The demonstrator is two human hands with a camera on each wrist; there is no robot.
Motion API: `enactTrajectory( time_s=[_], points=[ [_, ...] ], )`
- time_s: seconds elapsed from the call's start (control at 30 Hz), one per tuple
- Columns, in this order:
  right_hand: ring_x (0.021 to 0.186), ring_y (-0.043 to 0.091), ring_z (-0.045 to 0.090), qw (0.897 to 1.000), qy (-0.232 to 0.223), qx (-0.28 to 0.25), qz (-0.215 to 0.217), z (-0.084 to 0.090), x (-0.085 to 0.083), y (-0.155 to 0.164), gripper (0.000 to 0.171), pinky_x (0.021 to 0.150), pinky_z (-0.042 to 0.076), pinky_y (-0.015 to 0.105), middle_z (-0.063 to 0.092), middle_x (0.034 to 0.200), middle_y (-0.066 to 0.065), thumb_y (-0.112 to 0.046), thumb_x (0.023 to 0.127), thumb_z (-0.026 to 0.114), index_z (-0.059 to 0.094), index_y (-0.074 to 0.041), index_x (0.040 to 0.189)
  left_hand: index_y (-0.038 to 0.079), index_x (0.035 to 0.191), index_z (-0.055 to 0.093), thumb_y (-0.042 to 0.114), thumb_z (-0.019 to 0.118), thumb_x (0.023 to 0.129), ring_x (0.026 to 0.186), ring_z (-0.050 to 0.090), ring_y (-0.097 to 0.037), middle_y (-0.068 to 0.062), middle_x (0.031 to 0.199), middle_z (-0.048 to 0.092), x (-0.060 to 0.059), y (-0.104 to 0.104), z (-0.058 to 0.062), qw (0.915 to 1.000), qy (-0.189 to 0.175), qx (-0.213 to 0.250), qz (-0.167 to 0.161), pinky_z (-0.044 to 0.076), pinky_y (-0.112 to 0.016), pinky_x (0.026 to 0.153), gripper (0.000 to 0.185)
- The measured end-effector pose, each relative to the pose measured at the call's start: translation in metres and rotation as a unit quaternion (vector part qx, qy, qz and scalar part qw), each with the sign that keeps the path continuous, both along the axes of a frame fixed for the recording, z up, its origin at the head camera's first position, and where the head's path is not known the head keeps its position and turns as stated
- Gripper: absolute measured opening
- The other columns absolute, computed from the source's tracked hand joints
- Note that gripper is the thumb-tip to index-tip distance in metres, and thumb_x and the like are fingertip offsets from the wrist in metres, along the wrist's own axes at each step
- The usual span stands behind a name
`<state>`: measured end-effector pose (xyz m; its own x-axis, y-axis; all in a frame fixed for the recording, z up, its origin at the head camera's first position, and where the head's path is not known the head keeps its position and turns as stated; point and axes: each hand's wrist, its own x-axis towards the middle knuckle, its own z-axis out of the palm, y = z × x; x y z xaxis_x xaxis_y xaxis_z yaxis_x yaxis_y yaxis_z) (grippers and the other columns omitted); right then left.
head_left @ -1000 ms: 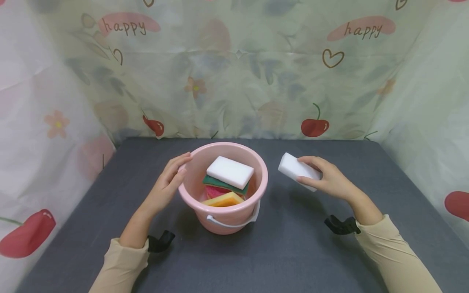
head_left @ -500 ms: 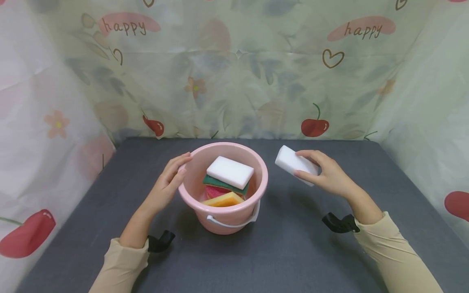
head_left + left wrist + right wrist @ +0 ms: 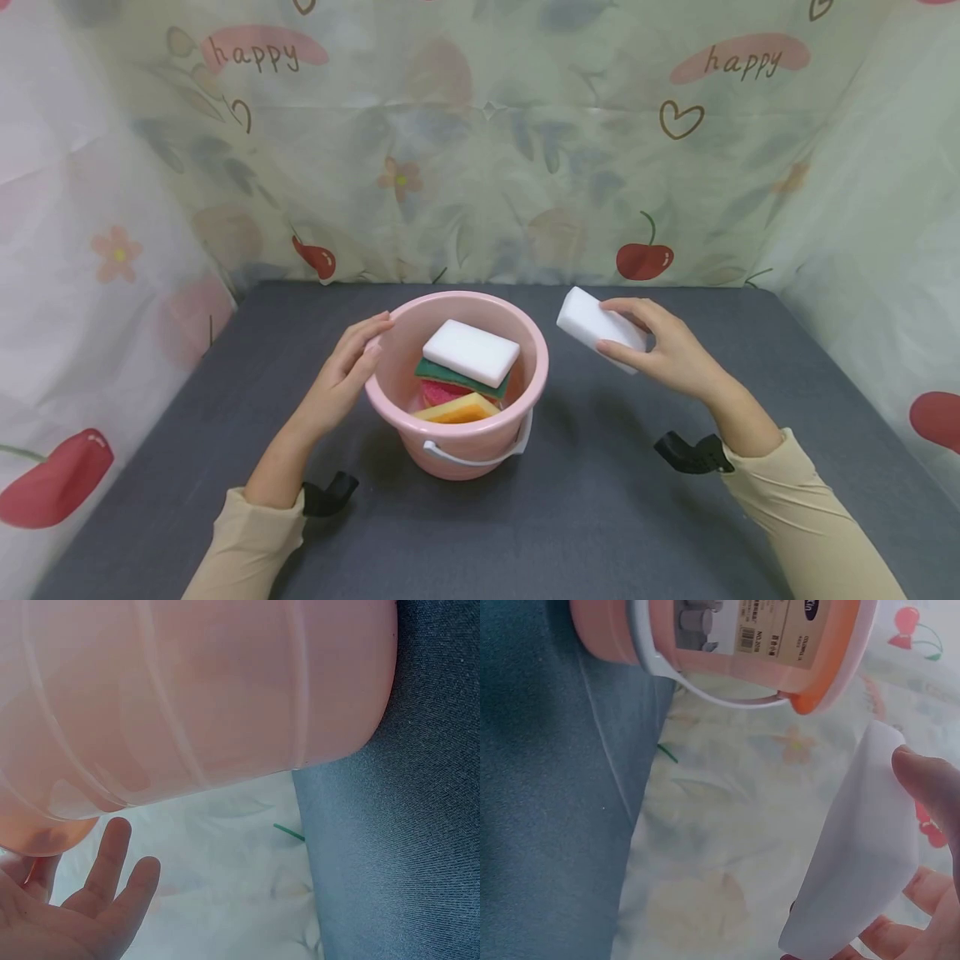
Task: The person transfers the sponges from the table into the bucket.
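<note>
In the head view, my right hand (image 3: 671, 350) pinches a white melamine sponge (image 3: 585, 317) between thumb and fingers, raised over the table to the right of a pink bucket (image 3: 442, 457). The right wrist view shows the sponge (image 3: 859, 840) tilted, apart from the bucket (image 3: 607, 630). My left hand (image 3: 341, 379) rests against the bucket's left rim with relaxed fingers; in the left wrist view, two of its fingers (image 3: 112, 851) extend beside the outer wall. Inside the bucket, another white sponge (image 3: 471, 352) lies on a green-topped scouring sponge (image 3: 457, 377), above a pink one (image 3: 438, 392) and a yellow one (image 3: 457, 410).
A dark grey cloth covers the table (image 3: 480, 542). The bucket's white handle (image 3: 472, 461) hangs down at its front right. A printed curtain (image 3: 487, 192) stands behind the table and along both sides. Each wrist wears a black mount (image 3: 693, 454).
My right hand has moved up and slightly left in the head view, bringing the white sponge closer to the bucket. The left hand and the bucket have stayed in place.
</note>
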<state>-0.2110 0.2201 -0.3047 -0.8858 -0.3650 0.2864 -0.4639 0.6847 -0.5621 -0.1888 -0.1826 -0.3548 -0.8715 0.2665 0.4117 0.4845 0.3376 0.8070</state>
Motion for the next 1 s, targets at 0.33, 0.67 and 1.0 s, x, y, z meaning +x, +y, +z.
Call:
enactTrajectory(
  time_s=[0.33, 0.67, 1.0],
  points=[
    [0.105, 0.026, 0.050, 1.000, 0.004, -0.005, -0.005, 0.009, 0.001, -0.005, 0.048, 0.088, 0.045, 0.047, 0.052, 0.127, 0.013, -0.024, 0.084, 0.068, 0.052, -0.010, 0.127, 0.007, 0.136, 0.045, 0.010, 0.042, 0.097, 0.138, 0.027, -0.028, -0.012, 0.148, 0.033, 0.001, 0.000, 0.000, 1.0000, -0.001, 0.002, -0.001, 0.022, -0.059, 0.109, 0.039],
    [0.101, 0.019, 0.051, 0.999, 0.038, -0.011, 0.012, 0.019, 0.002, -0.011, 0.044, 0.087, 0.044, 0.035, 0.055, 0.124, 0.008, -0.020, 0.084, 0.069, 0.055, -0.013, 0.124, 0.007, 0.136, 0.044, 0.010, 0.041, 0.097, 0.138, 0.026, -0.029, -0.012, 0.149, 0.032, 0.001, 0.000, 0.001, 1.0000, -0.007, -0.003, 0.000, 0.023, -0.060, 0.109, 0.039],
    [0.097, 0.014, 0.049, 0.998, 0.055, -0.012, 0.022, 0.024, 0.005, -0.017, 0.044, 0.082, 0.040, 0.020, 0.058, 0.122, 0.006, -0.020, 0.082, 0.071, 0.056, -0.015, 0.123, 0.007, 0.137, 0.044, 0.011, 0.041, 0.097, 0.139, 0.025, -0.029, -0.012, 0.149, 0.031, 0.001, 0.001, 0.001, 0.9999, -0.014, -0.001, 0.000, 0.023, -0.061, 0.109, 0.040]
  ],
)
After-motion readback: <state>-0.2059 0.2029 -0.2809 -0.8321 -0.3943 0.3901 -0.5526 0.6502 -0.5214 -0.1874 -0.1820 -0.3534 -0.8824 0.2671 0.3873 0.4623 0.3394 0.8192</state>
